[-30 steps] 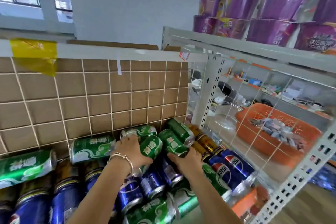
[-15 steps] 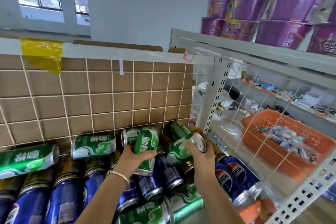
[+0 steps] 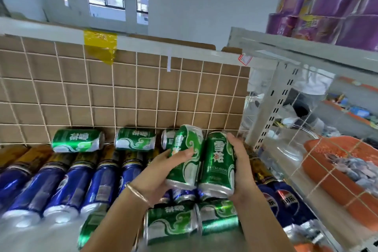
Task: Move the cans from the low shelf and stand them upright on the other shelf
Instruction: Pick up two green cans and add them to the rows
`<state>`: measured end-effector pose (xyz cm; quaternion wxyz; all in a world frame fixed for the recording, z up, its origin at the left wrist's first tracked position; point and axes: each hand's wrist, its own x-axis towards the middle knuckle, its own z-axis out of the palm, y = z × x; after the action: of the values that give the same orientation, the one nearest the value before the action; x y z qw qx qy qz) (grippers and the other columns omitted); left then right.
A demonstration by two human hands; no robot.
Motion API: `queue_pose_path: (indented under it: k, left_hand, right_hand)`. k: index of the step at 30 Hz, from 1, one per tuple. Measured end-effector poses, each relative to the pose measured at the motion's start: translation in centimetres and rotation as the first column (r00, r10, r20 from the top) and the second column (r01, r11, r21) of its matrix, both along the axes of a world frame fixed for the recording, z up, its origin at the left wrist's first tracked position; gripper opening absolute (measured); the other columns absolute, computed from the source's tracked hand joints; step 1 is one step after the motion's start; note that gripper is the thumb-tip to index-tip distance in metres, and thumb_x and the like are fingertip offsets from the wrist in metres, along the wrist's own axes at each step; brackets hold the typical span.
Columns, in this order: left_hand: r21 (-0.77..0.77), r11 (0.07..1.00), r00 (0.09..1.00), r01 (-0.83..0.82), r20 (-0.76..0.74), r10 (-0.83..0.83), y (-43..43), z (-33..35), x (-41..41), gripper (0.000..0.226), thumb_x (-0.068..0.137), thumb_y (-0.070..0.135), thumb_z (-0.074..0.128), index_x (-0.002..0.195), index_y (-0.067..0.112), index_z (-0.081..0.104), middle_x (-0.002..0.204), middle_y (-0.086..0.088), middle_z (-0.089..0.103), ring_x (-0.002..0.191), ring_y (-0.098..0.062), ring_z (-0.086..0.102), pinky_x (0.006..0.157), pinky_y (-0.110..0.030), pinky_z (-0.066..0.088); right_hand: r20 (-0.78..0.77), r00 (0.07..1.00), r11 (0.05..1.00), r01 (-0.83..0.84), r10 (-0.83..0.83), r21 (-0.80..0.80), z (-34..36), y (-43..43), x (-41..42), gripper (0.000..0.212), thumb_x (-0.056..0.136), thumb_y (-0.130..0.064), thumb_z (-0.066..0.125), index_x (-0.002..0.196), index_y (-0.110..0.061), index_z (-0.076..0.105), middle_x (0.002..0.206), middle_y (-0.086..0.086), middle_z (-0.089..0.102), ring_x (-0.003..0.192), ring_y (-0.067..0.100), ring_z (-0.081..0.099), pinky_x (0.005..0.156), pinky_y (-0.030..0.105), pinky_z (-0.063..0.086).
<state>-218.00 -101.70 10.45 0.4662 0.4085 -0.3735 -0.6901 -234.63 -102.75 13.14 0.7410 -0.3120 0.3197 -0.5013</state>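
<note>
My left hand (image 3: 161,176) grips a green can (image 3: 185,155) and my right hand (image 3: 240,161) grips a second green can (image 3: 218,161). Both cans are lifted side by side, nearly upright, above the pile on the low shelf. Below them lie several blue cans (image 3: 61,188) in a row and more green cans (image 3: 169,225) near the front. Two green cans (image 3: 77,140) (image 3: 135,139) lie on their sides against the cardboard back wall, and a third is partly hidden behind the held ones.
A cardboard wall with a wire grid (image 3: 131,92) backs the low shelf. To the right, a white shelf upright (image 3: 266,120) and wire mesh separate an orange basket (image 3: 339,170). Purple tubs (image 3: 331,4) stand on the upper white shelf (image 3: 306,49).
Both hands closed round a green can each, lifted them off the pile and turned them nearly upright, side by side. The camera view shifted to the right and up.
</note>
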Motion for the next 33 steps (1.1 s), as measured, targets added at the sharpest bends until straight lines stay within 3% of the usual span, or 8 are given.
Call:
queue_pose_path:
  k: [5,9,13,16,19,25,28,33]
  left_hand:
    - [-0.018,0.985,0.985,-0.173,0.020,0.173,4.1,0.5,1.7,0.010,0.084,0.010,0.059,0.091,0.015,0.061,0.066,0.011,0.073,0.057,0.002,0.067,0.046,-0.010,0.049]
    - [0.055,0.951,0.949,-0.305,-0.069,0.309,7.4,-0.3,3.5,0.044,0.075,0.021,0.069,0.114,0.000,0.062,0.096,-0.016,0.073,0.076,-0.023,0.071,0.056,-0.027,0.057]
    - [0.120,0.898,0.896,-0.423,-0.092,0.435,10.5,-1.1,5.4,0.045,0.069,0.027,0.072,0.108,0.006,0.067,0.109,-0.019,0.069,0.097,-0.032,0.066,0.089,-0.045,0.052]
    - [0.141,0.835,0.834,-0.532,-0.083,0.546,13.2,-1.1,7.3,0.043,0.067,0.037,0.065,0.101,0.012,0.069,0.096,-0.012,0.074,0.077,-0.023,0.071,0.067,-0.033,0.055]
    - [0.139,0.761,0.759,-0.634,-0.077,0.647,16.4,-1.3,9.9,0.054,0.065,0.047,0.063,0.107,0.014,0.068,0.100,-0.011,0.073,0.078,-0.023,0.069,0.062,-0.030,0.055]
    - [0.157,0.672,0.658,-0.723,-0.139,0.740,24.1,-0.8,15.1,0.035,0.075,0.036,0.063,0.096,0.009,0.071,0.089,-0.011,0.074,0.070,-0.022,0.070,0.065,-0.029,0.056]
    - [0.166,0.606,0.597,-0.778,-0.109,0.795,28.4,-0.4,18.3,0.049,0.065,0.025,0.072,0.107,-0.001,0.067,0.104,-0.022,0.070,0.086,-0.031,0.068,0.082,-0.040,0.054]
    - [0.120,0.491,0.488,-0.863,-0.056,0.871,35.9,-0.3,24.3,0.039,0.070,0.022,0.067,0.103,0.002,0.068,0.097,-0.017,0.073,0.070,-0.024,0.071,0.061,-0.031,0.059]
  right_hand:
    - [0.010,0.970,0.968,-0.243,0.243,0.065,-0.5,0.7,2.8,0.052,0.088,-0.047,0.044,0.065,-0.016,0.079,0.074,0.010,0.074,0.061,0.023,0.071,0.051,0.030,0.056]
    - [-0.027,0.930,0.922,-0.358,0.366,0.146,-2.0,2.1,4.4,0.045,0.084,-0.051,0.054,0.088,-0.012,0.078,0.090,0.013,0.075,0.075,0.026,0.073,0.067,0.037,0.057]
    - [0.031,0.942,0.936,-0.335,0.334,0.110,-3.7,3.8,6.9,0.032,0.094,-0.019,0.048,0.124,-0.017,0.059,0.116,0.005,0.070,0.102,0.020,0.069,0.081,0.038,0.058]
    - [-0.056,0.885,0.864,-0.434,0.461,0.254,-3.3,5.1,10.8,0.057,0.083,-0.053,0.057,0.114,-0.006,0.065,0.104,0.021,0.071,0.085,0.033,0.072,0.071,0.043,0.058]
    - [-0.105,0.857,0.844,-0.463,0.504,0.271,-2.7,6.9,14.4,0.062,0.081,-0.058,0.057,0.115,-0.007,0.066,0.102,0.021,0.072,0.085,0.033,0.072,0.076,0.043,0.056]
    - [-0.159,0.669,0.686,-0.687,0.726,0.239,-1.2,13.4,20.7,0.028,0.076,-0.028,0.067,0.091,-0.005,0.068,0.071,0.017,0.072,0.055,0.027,0.070,0.049,0.030,0.055]
    - [-0.141,0.610,0.624,-0.741,0.780,0.247,-1.5,17.4,25.1,0.040,0.071,-0.025,0.069,0.103,-0.001,0.067,0.081,0.021,0.072,0.062,0.030,0.071,0.054,0.036,0.058]
    - [-0.190,0.577,0.606,-0.770,0.794,0.199,-2.0,24.1,32.4,0.049,0.069,-0.026,0.070,0.112,-0.004,0.063,0.082,0.018,0.072,0.063,0.029,0.071,0.054,0.034,0.057]
